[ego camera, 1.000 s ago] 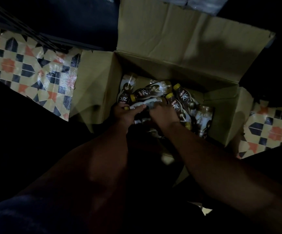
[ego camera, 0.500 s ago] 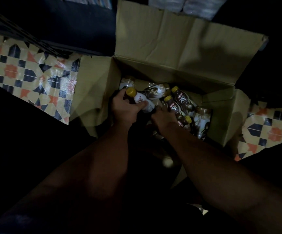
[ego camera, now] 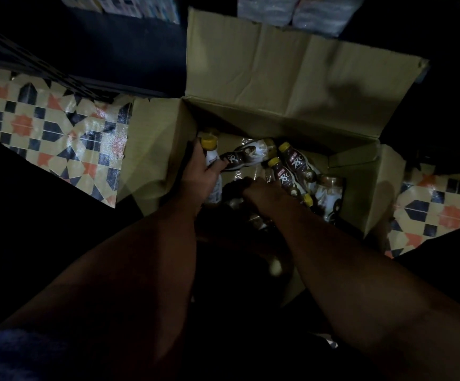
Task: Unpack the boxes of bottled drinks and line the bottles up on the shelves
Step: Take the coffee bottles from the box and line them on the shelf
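**Bottle tipped upright in left hand**

Left hand [ego camera: 201, 179], fingers wrapped round a white bottle [ego camera: 212, 171], has swung it cap-up since half a second ago. Right hand [ego camera: 261, 190] stays low among loose bottles [ego camera: 296, 166]; its grip cannot be made out. Cardboard box [ego camera: 283, 75] on patterned floor [ego camera: 50, 133].

An open cardboard box [ego camera: 292, 78] stands on the tiled floor [ego camera: 44, 127], its far flap raised and side flaps spread left and right. Loose bottles [ego camera: 292, 171] lie tumbled inside, mostly toward the right and far side. The left hand [ego camera: 201, 177] reaches into the box's left part and grips one bottle [ego camera: 212, 160], cap pointing far. The right hand [ego camera: 261, 191] is in the box just right of it, near the middle, touching the bottles. Wrapped packs [ego camera: 292, 9] sit beyond the far flap.
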`<state>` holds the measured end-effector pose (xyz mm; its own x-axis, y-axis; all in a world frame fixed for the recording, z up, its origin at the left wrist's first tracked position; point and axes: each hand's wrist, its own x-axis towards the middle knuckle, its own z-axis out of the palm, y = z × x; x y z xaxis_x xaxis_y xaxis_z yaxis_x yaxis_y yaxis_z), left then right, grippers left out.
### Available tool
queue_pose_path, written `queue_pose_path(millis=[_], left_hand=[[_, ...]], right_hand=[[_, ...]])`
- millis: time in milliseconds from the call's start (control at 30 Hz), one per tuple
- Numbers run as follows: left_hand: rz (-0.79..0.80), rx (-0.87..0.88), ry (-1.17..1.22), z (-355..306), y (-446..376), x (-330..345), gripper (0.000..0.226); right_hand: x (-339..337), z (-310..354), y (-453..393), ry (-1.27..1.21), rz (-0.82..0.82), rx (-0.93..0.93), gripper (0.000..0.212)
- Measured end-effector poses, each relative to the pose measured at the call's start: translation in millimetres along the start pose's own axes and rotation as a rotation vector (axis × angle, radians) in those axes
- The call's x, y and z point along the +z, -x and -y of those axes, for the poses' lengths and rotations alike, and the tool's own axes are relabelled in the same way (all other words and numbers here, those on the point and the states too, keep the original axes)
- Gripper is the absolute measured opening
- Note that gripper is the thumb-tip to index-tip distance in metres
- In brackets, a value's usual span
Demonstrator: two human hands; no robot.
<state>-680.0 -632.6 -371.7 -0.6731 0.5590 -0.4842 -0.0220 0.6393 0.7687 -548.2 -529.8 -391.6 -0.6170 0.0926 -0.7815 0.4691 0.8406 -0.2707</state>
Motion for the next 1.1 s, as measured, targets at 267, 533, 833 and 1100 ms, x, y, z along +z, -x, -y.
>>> queue_pose_path(millis=[267,533,833,1100], left_hand=[[-0.068,0.008,-0.032,-14.5,-2.3,-2.3,0.037],[-0.079,0.064,0.013,-76.1,28.7,-19.1,0.036],[-0.068,0.093,0.157,-239.6,131.0,-105.5,0.027],[-0.031,0.303,0.115,-421.7,242.2,-199.2,0.022]], right_hand=[[-10.4,-14.4,16.0,-0.128,-0.087,0.172,0.062],[-62.0,-20.0,86.1,-1.052,-0.166,0.183,0.040],[-151.7,64.7,238.3,-1.482,-0.596,0.180,0.049],[-285.3,120.3,432.3,-1.332,-0.718,0.006,0.035]])
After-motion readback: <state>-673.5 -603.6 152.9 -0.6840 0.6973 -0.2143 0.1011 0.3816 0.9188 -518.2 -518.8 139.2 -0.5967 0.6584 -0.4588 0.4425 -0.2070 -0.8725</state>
